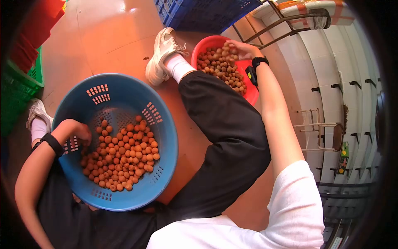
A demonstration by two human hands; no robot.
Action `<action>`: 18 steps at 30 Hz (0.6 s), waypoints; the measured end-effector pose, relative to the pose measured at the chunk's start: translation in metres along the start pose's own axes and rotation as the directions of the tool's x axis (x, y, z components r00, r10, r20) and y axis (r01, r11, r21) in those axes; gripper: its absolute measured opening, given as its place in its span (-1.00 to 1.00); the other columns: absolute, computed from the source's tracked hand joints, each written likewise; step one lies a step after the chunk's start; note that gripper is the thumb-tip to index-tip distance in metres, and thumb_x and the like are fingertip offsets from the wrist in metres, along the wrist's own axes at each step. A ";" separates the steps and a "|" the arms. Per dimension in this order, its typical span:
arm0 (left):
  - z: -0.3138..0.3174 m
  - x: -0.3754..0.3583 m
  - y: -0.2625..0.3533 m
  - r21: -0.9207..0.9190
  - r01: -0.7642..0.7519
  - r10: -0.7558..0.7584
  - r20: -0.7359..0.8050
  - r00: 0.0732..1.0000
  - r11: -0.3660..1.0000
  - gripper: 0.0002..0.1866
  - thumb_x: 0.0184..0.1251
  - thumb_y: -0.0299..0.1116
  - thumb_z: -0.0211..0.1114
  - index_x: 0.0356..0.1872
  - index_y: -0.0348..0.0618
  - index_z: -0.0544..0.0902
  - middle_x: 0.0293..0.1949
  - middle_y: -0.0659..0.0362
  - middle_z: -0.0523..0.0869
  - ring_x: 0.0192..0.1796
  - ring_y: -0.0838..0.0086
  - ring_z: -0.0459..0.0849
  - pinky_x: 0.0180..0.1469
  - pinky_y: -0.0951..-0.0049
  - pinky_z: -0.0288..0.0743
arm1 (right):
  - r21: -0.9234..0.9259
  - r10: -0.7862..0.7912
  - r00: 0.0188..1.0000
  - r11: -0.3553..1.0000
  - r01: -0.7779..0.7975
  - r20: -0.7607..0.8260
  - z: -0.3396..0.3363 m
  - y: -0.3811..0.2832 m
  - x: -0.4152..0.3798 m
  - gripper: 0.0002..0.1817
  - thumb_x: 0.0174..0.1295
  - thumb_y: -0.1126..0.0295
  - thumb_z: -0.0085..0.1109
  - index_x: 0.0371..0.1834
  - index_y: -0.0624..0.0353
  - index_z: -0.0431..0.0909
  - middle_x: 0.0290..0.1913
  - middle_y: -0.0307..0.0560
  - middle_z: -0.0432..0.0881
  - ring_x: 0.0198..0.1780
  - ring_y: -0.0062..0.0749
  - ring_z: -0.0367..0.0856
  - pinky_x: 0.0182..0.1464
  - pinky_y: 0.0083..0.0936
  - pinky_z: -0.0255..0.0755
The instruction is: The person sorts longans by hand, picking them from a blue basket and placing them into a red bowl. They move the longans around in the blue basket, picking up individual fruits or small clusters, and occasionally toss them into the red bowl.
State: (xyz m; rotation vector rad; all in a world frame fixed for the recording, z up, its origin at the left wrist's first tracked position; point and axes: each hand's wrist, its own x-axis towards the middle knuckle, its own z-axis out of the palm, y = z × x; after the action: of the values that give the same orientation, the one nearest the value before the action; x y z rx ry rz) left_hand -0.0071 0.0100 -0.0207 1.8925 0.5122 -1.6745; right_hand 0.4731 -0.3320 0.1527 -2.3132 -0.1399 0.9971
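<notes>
A blue plastic basket (166, 112) with slotted walls stands between my legs. Many round brown longans (128, 151) lie on its bottom. Over the basket's left side, my left hand (81, 132) reaches in with its wrist bent and fingers curled; whatever they may hold is hidden. My right hand (244, 50) is at the far edge of a red basin (251, 92), its fingers closed around a few longans (229, 52) above the pile. More longans (219, 68) fill much of this basin, and my knee covers part of its near side.
Blue crates (199, 14) stand beyond the red basin, beside a metal frame (286, 20). At far left is a green crate (20, 91) with red material (35, 35) above it. A metal rack (319, 128) stands on the right by a tiled wall.
</notes>
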 end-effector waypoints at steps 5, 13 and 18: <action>0.004 -0.029 0.018 0.128 -0.067 0.080 -0.098 0.992 0.990 -0.69 0.26 -0.24 -0.03 -0.10 -0.14 0.57 -0.17 0.06 0.62 -0.29 0.34 0.65 -0.22 0.39 0.63 | -0.522 -0.017 0.928 0.830 -0.195 -0.372 -0.002 0.000 0.031 -0.58 0.13 0.08 0.03 -0.10 0.18 0.49 -0.22 0.00 0.58 -0.23 -0.26 0.58 -0.30 -0.35 0.54; 0.003 0.003 0.011 0.556 -0.379 0.627 -0.365 0.688 0.740 -0.76 0.25 -0.28 0.04 -0.27 -0.23 0.58 -0.37 -0.06 0.63 -0.31 0.17 0.62 -0.21 0.23 0.48 | -0.688 -0.323 0.914 0.607 0.398 0.245 0.111 -0.111 0.007 -0.63 0.13 0.17 -0.05 -0.18 0.23 0.52 -0.40 0.00 0.61 -0.56 -0.29 0.61 -0.53 -0.41 0.53; 0.008 0.000 0.001 0.455 -0.418 0.616 -0.623 0.482 0.787 -0.75 0.18 -0.38 0.06 -0.14 -0.24 0.50 -0.23 -0.08 0.60 -0.17 0.08 0.58 -0.11 0.22 0.45 | -0.629 -0.197 0.702 0.327 0.705 0.684 0.246 -0.154 -0.042 -0.67 0.21 0.25 -0.08 -0.30 0.30 0.58 -0.50 -0.08 0.63 -0.49 -0.32 0.62 -0.50 -0.47 0.49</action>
State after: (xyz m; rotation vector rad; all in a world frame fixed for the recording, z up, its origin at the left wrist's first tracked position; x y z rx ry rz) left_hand -0.0123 0.0038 -0.0214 2.5631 -0.0358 -0.4940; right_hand 0.2946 -0.0999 0.1367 -2.4225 -1.8937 1.3404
